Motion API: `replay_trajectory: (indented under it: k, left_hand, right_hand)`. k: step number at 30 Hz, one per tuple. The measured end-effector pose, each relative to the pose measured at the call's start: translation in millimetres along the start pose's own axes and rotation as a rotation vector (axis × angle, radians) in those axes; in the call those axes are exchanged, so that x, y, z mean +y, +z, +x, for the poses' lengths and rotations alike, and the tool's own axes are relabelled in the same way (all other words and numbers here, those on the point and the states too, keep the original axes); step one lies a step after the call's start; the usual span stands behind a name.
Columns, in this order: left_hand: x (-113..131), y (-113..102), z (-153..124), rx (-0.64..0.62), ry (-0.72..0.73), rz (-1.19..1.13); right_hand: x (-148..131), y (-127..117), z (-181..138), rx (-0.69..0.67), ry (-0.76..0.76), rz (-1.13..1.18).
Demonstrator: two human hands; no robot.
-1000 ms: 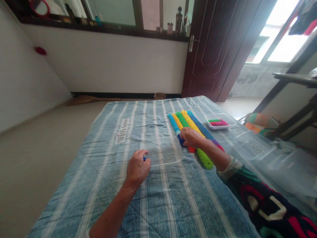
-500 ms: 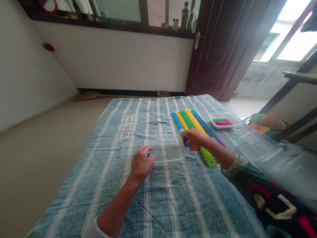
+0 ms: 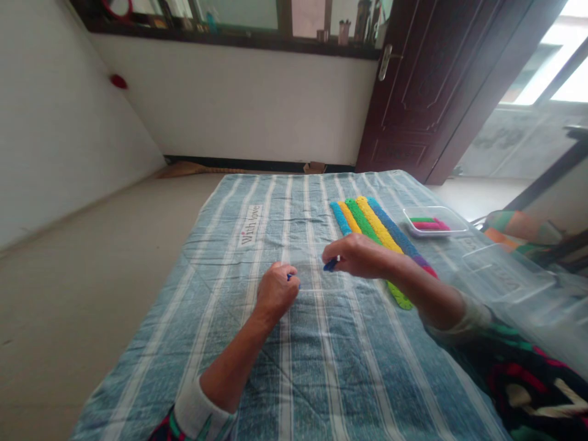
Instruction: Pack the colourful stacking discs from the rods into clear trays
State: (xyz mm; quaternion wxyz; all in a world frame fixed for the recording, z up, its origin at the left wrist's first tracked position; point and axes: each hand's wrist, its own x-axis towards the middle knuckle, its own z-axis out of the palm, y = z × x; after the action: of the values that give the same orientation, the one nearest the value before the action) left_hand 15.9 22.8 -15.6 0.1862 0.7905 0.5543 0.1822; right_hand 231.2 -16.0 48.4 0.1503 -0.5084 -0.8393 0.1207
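The left hand [image 3: 277,293] is pinching a small blue piece [image 3: 289,277] at the left end of a clear plastic tray [image 3: 316,290]. The right hand [image 3: 358,254] is holding a dark-blue piece [image 3: 330,264] by the tray's right part. Farther right, knobbly coloured rods [image 3: 374,223] are lying side by side on the striped cloth [image 3: 257,380], left of a clear tub [image 3: 406,214].

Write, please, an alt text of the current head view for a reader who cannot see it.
A person's left hand and right hand each hold something small and blue at a clear plastic container on a striped cloth. Colourful rods lie side by side, partly behind the right forearm, with a clear box of green and pink pieces to their right.
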Motion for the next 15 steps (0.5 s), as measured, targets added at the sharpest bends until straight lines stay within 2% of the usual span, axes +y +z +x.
replay_trajectory:
  k: [3,7,15]
  left_hand:
    - [2,-3,-1,-0.029,0.019,0.004]
    - [3,-5,-1,-0.051,0.070,-0.003]
    - [-3,-8,3,-0.127,0.082,-0.083]
  right_hand:
    - [-18,23,18,-0.140,-0.098,-0.066]
    - [-19,46,36,-0.228,-0.140,-0.065]
    - [-2,63,47,-0.204,-0.108,0.157]
